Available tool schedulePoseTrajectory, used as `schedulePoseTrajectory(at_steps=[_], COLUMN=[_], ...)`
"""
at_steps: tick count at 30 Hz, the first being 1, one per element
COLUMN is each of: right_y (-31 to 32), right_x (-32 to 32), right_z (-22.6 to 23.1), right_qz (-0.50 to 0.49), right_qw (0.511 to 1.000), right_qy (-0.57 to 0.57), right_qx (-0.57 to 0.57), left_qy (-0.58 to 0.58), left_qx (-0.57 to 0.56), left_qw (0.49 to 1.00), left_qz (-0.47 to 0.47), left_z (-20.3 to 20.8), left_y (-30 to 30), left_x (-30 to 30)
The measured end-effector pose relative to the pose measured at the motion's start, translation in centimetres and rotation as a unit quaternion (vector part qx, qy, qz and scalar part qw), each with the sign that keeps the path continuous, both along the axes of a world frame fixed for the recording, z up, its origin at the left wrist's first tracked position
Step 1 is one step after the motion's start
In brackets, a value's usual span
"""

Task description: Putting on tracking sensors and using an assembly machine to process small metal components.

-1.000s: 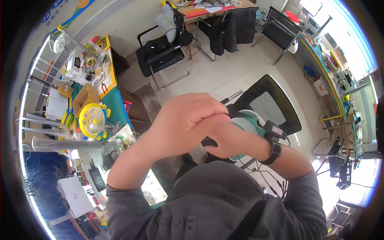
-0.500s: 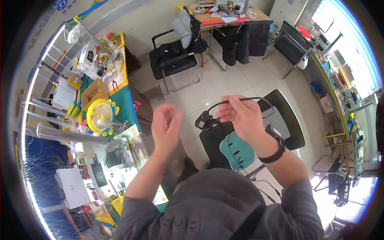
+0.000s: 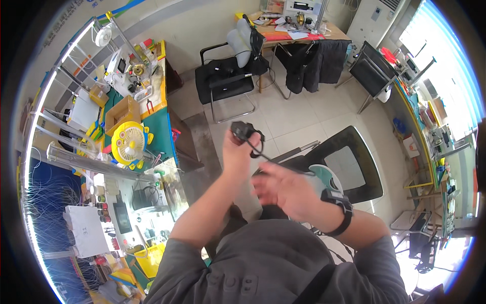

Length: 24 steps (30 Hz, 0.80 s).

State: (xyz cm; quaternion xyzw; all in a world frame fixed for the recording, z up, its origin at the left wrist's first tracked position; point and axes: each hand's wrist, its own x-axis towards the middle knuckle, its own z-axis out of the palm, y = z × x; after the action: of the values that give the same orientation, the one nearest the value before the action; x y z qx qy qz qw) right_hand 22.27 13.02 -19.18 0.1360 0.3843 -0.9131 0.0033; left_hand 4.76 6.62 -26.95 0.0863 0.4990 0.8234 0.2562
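Observation:
My left hand is raised in front of me, its fingers closed around a small black block with a black cable. What kind of device the block is does not show clearly. From the block the cable loops down toward my right hand, passing close to its fingertips. That hand is lower and to the right, fingers stretched apart and partly smeared by motion, with nothing visibly gripped. A black watch-like band is around my right wrist.
A black-framed chair with a pale green cushion stands just beyond my right hand. At left, a workbench carries a yellow fan, a cardboard box and tools. Another black chair and a cluttered desk are farther off.
The black block, which hung from the cable in my right hand, is now held up in my left. My right hand has let go, moved down and left, and spread its fingers.

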Motion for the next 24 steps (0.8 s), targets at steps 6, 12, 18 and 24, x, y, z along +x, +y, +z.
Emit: schedulePoseTrajectory(at_steps=[6,12,18,24], right_y=[4.2,10.8,8.2,6.3], right_x=[3.4,-0.1,-5.5,-6.0], right_z=[2.8,5.8,7.4,7.4], right_qz=[0.278,-0.017,-0.033,0.035], right_qw=[0.931,0.911,0.83,0.781], right_qy=[-0.047,-0.002,0.164,0.158], right_qx=[0.231,0.412,0.532,0.603], left_qy=[0.187,0.247,0.4,0.361], left_qx=[-0.049,0.128,0.123,0.077], left_qw=[0.981,0.947,0.875,0.885], left_qz=[-0.018,-0.161,-0.244,-0.285], left_z=[5.4,11.4,14.2,12.8], left_y=[-2.7,-3.5,-2.6,-3.1], left_x=[-7.8,-9.9,-7.0,-4.2])
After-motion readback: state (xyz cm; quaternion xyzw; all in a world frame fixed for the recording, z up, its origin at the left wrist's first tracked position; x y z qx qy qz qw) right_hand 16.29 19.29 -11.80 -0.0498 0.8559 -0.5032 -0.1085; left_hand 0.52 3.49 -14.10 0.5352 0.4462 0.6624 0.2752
